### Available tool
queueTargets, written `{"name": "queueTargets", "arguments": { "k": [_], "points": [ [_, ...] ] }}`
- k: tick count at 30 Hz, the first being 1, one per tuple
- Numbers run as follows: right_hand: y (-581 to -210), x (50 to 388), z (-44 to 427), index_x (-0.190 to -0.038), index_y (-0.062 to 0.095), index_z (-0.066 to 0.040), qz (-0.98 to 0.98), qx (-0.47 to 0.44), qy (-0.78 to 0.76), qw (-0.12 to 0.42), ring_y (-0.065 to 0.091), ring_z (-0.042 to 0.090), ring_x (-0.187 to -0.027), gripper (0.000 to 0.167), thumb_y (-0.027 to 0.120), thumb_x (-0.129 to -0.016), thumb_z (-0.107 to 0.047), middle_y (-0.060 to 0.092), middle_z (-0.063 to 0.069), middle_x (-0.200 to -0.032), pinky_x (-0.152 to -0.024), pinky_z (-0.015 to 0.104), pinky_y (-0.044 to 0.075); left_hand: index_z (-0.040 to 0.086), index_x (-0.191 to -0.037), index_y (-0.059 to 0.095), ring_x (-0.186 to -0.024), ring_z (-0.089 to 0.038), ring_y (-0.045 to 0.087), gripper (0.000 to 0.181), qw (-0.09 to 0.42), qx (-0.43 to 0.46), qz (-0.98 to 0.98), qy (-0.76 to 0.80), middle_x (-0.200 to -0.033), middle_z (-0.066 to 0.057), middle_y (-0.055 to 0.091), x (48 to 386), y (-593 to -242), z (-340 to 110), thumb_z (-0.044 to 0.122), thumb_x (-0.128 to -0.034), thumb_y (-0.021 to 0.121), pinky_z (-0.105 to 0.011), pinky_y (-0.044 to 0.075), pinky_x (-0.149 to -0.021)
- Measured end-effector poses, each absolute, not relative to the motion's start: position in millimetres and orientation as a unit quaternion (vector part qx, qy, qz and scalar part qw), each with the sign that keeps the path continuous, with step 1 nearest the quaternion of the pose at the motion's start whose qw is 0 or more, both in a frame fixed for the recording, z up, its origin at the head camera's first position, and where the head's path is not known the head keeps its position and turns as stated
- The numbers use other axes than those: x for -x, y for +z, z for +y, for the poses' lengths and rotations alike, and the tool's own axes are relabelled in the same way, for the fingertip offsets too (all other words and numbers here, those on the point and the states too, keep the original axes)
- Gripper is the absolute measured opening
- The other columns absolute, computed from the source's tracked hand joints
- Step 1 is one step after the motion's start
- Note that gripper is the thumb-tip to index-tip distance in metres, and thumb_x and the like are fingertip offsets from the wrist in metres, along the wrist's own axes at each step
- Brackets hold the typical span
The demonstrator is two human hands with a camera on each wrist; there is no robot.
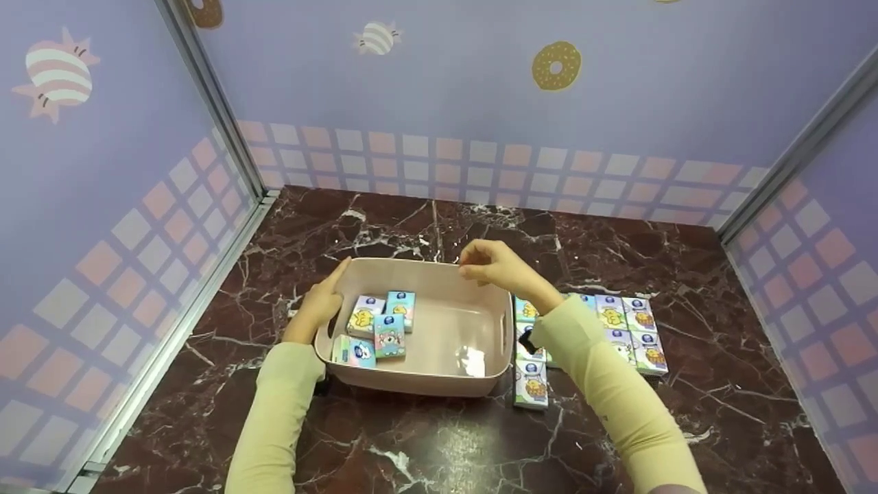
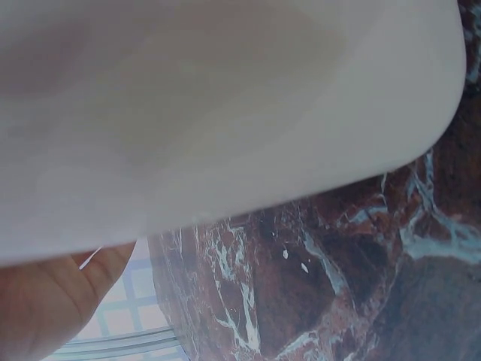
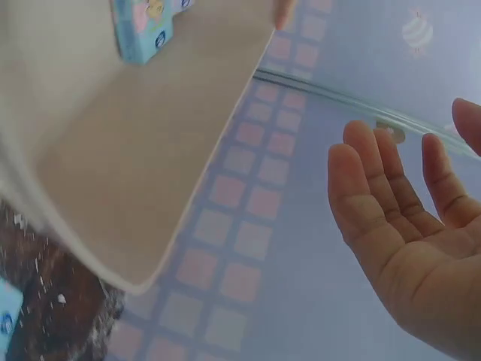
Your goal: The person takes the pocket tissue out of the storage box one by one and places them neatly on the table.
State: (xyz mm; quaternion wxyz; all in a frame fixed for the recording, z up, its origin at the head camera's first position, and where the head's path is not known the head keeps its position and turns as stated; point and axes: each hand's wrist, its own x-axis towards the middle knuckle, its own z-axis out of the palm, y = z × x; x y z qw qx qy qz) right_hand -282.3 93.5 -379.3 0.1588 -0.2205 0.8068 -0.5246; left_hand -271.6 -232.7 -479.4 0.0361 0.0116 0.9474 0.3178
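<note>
A beige plastic storage bin [image 1: 439, 384] stands on the table, and several small cartoon-printed tissue packs [image 1: 389, 336] lie in its left half. At the bin's left end my left hand [image 1: 319, 305] grips the rim, its index finger stretched toward the far corner. In the left wrist view the bin's outer wall [image 2: 301, 98] hides part of that hand [image 2: 52, 301]. Over the far right part of the bin, my right hand [image 1: 501, 266] is raised with loosely bent fingers. The right wrist view shows nothing in that hand [image 3: 421, 248], which is apart from the bin.
More tissue packs [image 1: 645, 329] lie in rows right of the bin, partly hidden under my right forearm. One pack [image 1: 531, 385] sits at the near end beside the bin. Purple patterned panels [image 1: 446, 82] enclose the dark marble table [image 1: 713, 412] at back and sides.
</note>
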Motion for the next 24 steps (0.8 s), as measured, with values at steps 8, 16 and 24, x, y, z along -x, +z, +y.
{"name": "queueTargets", "arguments": {
  "k": [8,16,24],
  "points": [
    [-399,295,63,-0.106,0.050,0.004,0.739,0.153,-0.618,0.222,0.059,0.017,-0.080,0.029,0.057,-0.079,-0.005,0.058,0.004,-0.089,-0.076,0.043,0.049,0.028,-0.142,0.018,-0.064,-0.028,0.042,0.072,0.038,-0.007,0.947,0.319,-0.126,-0.024,0.046,272,-481,-234,0.000,-0.0784,0.038,-0.035,0.034,-0.059],
    [-425,302,41,-0.110,0.047,-0.005,0.686,0.060,-0.650,0.320,0.057,0.030,-0.095,0.030,0.055,-0.083,-0.011,0.058,0.007,-0.094,-0.078,0.042,0.047,0.025,-0.142,0.019,-0.062,-0.027,0.041,0.072,0.035,-0.012,0.948,0.317,-0.125,-0.023,0.046,272,-481,-233,-0.002,-0.0772,0.038,-0.035,0.033,-0.058],
    [-449,305,28,-0.116,0.045,-0.006,0.704,0.060,-0.614,0.353,0.054,0.030,-0.099,0.034,0.052,-0.084,-0.014,0.050,0.019,-0.118,-0.085,0.047,0.042,0.027,-0.142,0.018,-0.085,-0.036,0.046,0.072,0.041,-0.009,0.944,0.328,-0.135,-0.020,0.038,272,-481,-234,0.000,-0.0778,0.037,-0.045,0.036,-0.074]
  ]
}}
